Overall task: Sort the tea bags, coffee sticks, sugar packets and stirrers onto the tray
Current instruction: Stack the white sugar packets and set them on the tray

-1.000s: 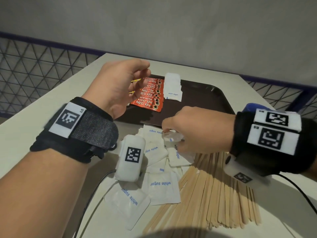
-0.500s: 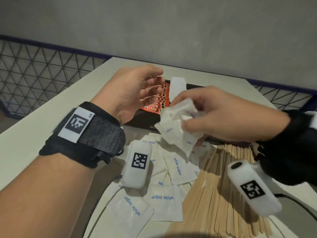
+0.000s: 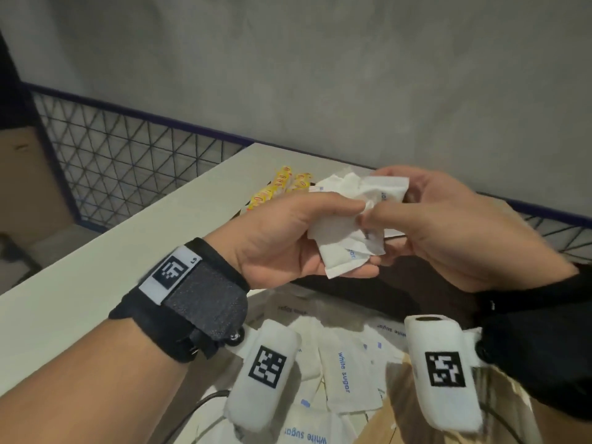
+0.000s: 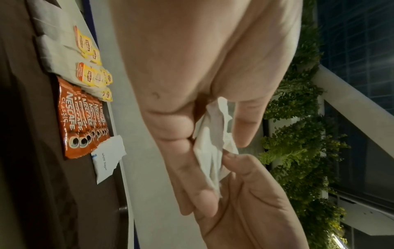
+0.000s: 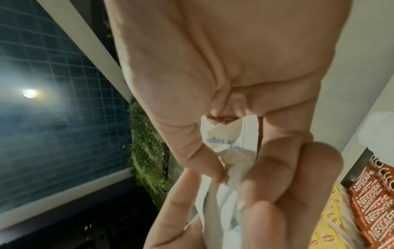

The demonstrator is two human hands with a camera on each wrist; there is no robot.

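Note:
A crumpled bunch of white sugar packets (image 3: 336,248) is held up over the dark tray (image 3: 384,302). My left hand (image 3: 362,237) grips it from the left, thumb on top and fingers underneath. From the right, my right hand (image 3: 386,208) pinches the same bunch (image 5: 230,139). On the tray lie orange coffee sticks (image 4: 83,118), yellow-tagged tea bags (image 4: 89,50) and one sugar packet (image 4: 108,158). More sugar packets (image 3: 346,373) lie loose on the table below my wrists. The wooden stirrers (image 3: 394,424) show at the bottom edge.
The white table (image 3: 112,261) ends at the left beside a wire mesh fence (image 3: 128,168). A grey wall stands behind the table. A dark cable (image 3: 205,402) runs over the table under my left wrist.
My right hand has lifted a bunch of sugar packets from the pile up to my left hand, which turned and took hold of it. Both hands now hold it above the tray.

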